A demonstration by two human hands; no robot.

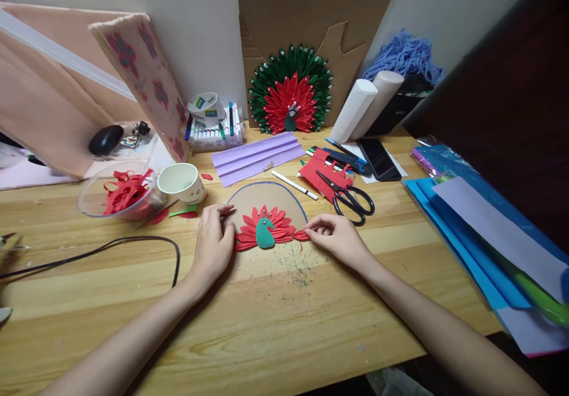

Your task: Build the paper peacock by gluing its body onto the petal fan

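Observation:
A half-round piece of brown cardboard (267, 197) with a blue outline lies on the wooden table (284, 307). On it sits a teal peacock body (265, 233) ringed by red paper petals (275, 221). My left hand (214, 242) rests at the left end of the petals, fingers curled and pressing on them. My right hand (335, 236) pinches the red petal at the right end.
Black scissors (349, 197) lie on red paper behind my right hand. A paper cup (182, 182), a clear bowl of red cut petals (122, 194), folded purple paper (255, 157), markers (216, 129), a finished peacock (291, 90), a phone (379, 159), blue sheets (471, 236), a black cable (133, 243).

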